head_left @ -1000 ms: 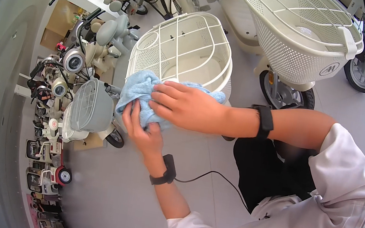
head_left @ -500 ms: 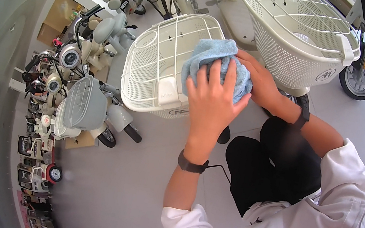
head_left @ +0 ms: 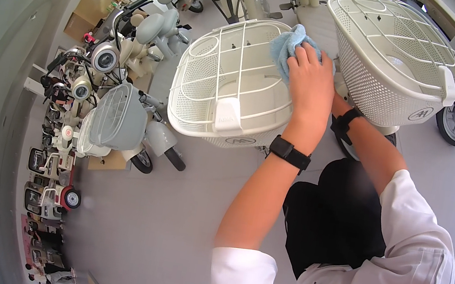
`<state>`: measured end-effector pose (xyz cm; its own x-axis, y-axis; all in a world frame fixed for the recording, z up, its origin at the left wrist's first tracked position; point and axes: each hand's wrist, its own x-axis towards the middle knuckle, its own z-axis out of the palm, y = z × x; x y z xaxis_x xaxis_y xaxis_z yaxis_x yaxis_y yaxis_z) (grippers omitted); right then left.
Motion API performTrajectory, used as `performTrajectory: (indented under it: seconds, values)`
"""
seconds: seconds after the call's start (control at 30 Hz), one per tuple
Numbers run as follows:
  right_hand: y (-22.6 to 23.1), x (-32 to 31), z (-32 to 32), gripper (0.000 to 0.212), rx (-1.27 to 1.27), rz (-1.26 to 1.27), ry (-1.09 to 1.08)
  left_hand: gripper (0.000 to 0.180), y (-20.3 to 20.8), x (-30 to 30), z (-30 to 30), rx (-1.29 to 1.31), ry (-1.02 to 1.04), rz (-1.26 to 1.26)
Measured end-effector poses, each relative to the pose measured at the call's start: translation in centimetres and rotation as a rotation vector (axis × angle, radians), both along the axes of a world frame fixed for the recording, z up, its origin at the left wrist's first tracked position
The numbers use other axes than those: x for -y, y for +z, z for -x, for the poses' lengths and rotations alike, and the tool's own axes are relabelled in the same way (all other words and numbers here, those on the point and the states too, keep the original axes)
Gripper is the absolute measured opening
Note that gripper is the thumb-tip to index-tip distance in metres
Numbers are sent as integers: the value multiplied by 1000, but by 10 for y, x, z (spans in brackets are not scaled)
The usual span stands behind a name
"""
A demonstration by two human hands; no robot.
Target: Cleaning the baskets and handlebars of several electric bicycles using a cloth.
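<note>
Head view, sole entry.

Item: light-blue cloth [head_left: 286,49], bunched, lying at the far right corner of the white lidded basket [head_left: 193,132], over its rim.

Left hand [head_left: 312,84]: fingers curled over the cloth, pressing it to the rim. Right hand [head_left: 339,105]: mostly hidden behind the left; whether it grips cloth or basket cannot be told.

Fittings: wire lid [head_left: 239,75], down over the basket; pale latch tab [head_left: 228,115] at the front edge.

Hazards, as judged: a loose fold could snag on the lid's bars or a perforation if dragged sideways; hard pressure on one corner could twist the basket on its mount; knuckles could knock the neighbouring basket [head_left: 363,83], the gap being narrow.

Markings: dark oval emblem [head_left: 240,140] on the basket's front, seen foreshortened; a matching oval badge [head_left: 420,114], clearer, on the neighbour, with a stylised monogram. The tab appears to bear faint raised lettering, too pale to read with confidence. No writing visible on the cloth.
</note>
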<state>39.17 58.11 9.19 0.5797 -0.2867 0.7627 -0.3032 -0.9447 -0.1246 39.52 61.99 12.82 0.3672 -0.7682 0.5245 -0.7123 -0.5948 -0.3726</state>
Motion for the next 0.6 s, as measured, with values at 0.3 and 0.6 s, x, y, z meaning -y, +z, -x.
performTrajectory:
  seconds: [0.3, 0.6]
  values:
    - [-71, 47, 17, 64, 265, -994, 890, 38, -6, -55, 35, -161, -170, 205]
    - [-1, -14, 81, 79, 11, -140, 944, 35, -27, -168, 45, -156, -288, 479]
